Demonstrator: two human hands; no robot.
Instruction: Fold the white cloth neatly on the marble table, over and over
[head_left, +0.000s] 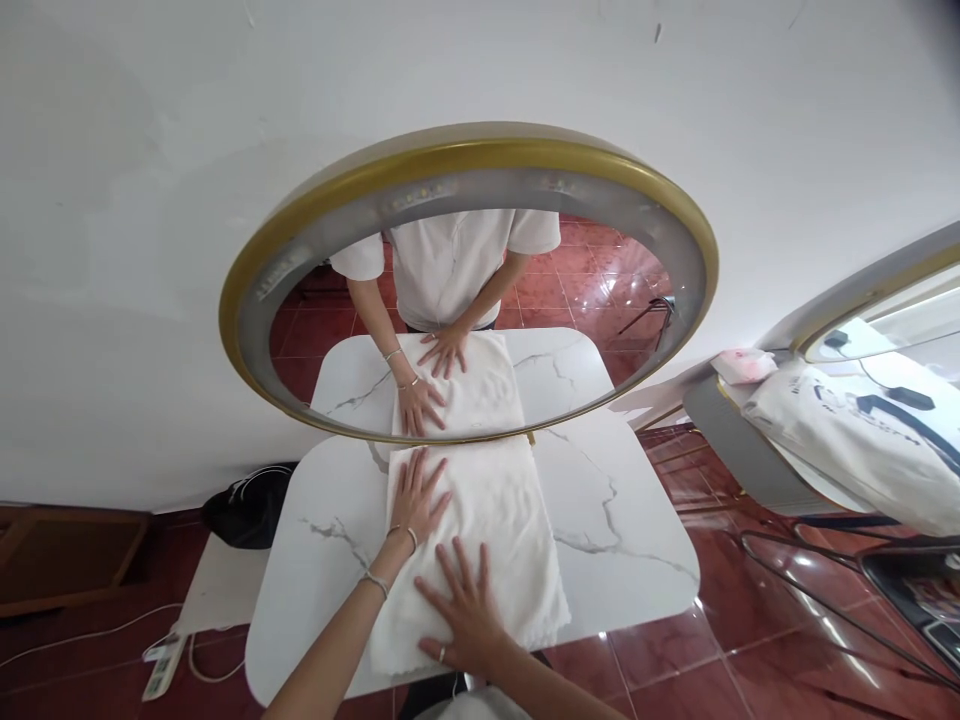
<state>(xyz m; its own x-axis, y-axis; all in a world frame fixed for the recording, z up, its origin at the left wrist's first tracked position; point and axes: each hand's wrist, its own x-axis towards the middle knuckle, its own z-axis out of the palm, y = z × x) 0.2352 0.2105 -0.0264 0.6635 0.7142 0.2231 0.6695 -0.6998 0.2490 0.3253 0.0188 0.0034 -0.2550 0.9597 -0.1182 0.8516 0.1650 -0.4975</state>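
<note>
A white cloth (517, 540), looking like a towel, lies spread on the white marble-patterned table (630, 510), its right side slightly wrinkled and its near right edge frayed-looking. My left hand (418, 495) rests palm down on the cloth's far left part, fingers spread; two bracelets circle that wrist. Nearer to me, my right hand (466, 608) presses flat on the cloth with fingers apart and a ring on the thumb. Neither hand grips anything. Both hands and the cloth appear again in the round mirror (570, 290).
The gold-rimmed mirror stands against the wall at the table's far edge. To the right, a second table (701, 400) bears a white printed bag (847, 430) and a tissue pack (744, 365). A black bag (249, 508) and power strip (163, 668) lie left, over red floor tiles.
</note>
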